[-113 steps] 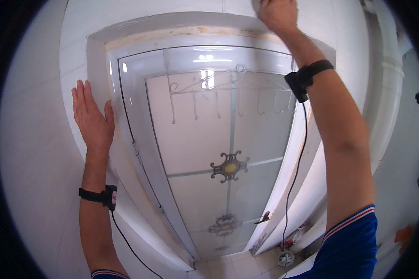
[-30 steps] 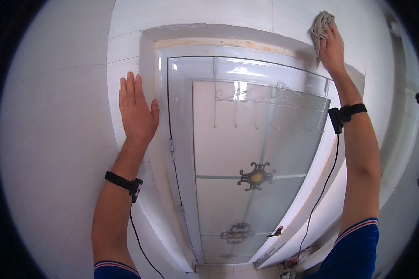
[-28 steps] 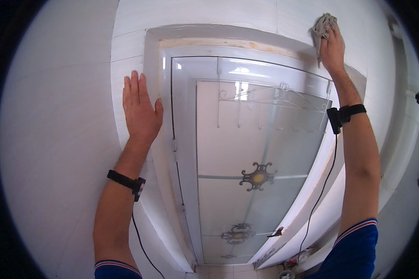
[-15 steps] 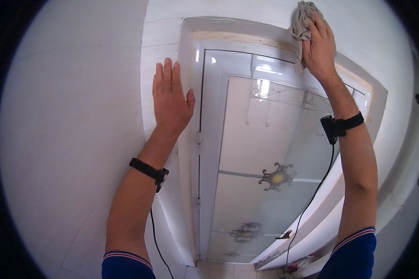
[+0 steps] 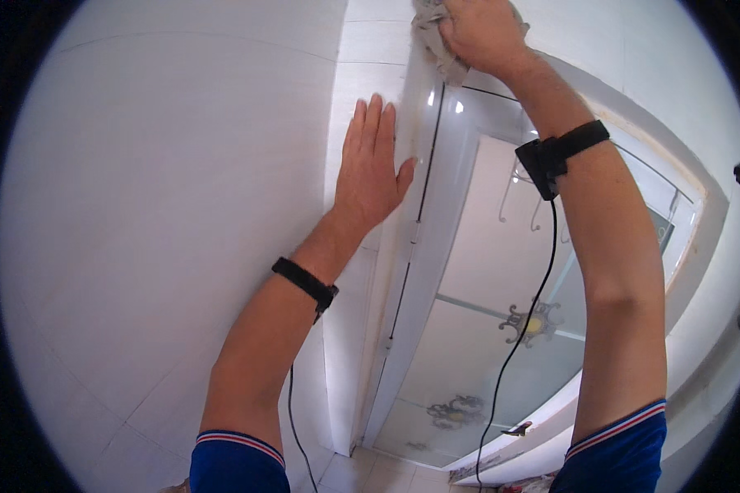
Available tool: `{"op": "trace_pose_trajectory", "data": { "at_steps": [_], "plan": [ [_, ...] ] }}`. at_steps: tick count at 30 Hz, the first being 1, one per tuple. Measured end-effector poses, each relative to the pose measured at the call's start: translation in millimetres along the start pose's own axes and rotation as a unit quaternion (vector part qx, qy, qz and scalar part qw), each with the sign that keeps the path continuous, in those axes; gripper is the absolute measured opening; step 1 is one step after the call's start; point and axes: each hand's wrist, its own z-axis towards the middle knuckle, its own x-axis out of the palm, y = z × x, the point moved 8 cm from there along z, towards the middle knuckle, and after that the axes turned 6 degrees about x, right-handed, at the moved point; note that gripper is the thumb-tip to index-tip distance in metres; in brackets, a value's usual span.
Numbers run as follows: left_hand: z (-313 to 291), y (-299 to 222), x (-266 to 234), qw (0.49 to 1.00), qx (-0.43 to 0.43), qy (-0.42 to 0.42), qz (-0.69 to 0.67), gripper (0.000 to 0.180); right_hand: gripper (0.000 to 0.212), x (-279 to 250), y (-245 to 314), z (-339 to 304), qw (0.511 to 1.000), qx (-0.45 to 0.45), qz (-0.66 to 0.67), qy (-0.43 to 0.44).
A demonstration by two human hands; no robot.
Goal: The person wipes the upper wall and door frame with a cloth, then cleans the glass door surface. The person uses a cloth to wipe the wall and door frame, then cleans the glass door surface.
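"Gripping what, the right hand (image 5: pixel 485 34)?"

"A grey cloth (image 5: pixel 436 37), bunched in bent fingers at the far left corner of the frame (image 5: pixel 430 99), with a loose fold hanging below. Whether all of it presses on the surface, one cannot tell."

"And the left hand (image 5: pixel 374 168)?"

"Nearer, spread flat over the white wall (image 5: pixel 373 49) to the left of the door (image 5: pixel 493 263); fingers straight, thumb apart, nothing held."

"What may fail from here?"

"Chiefly the grip, in our judgement: a slack fold could catch on the frame's edge and pull the cloth free. The high reach could also cost balance, should the left palm slide on the smooth wall."

"Does the cord (image 5: pixel 553 230) matter?"

"Possibly. It hangs from the right wrist's band (image 5: pixel 580 144) in front of the door, its lower part near the handle (image 5: pixel 517 430); a wide swing could hook it there."
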Motion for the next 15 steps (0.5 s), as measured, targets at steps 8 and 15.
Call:
{"op": "trace_pose_trajectory", "data": {
  "at_steps": [8,15],
  "plan": [
    [-46,7,-21,0.995,-0.063,0.073,0.023,0.085,0.048,25,86,-14,0.997,-0.042,0.018,0.064],
    [-48,9,-24,0.995,-0.042,0.086,0.027,0.087,0.051,27,95,-16,0.99,-0.034,-0.019,0.134]
  ]
}}
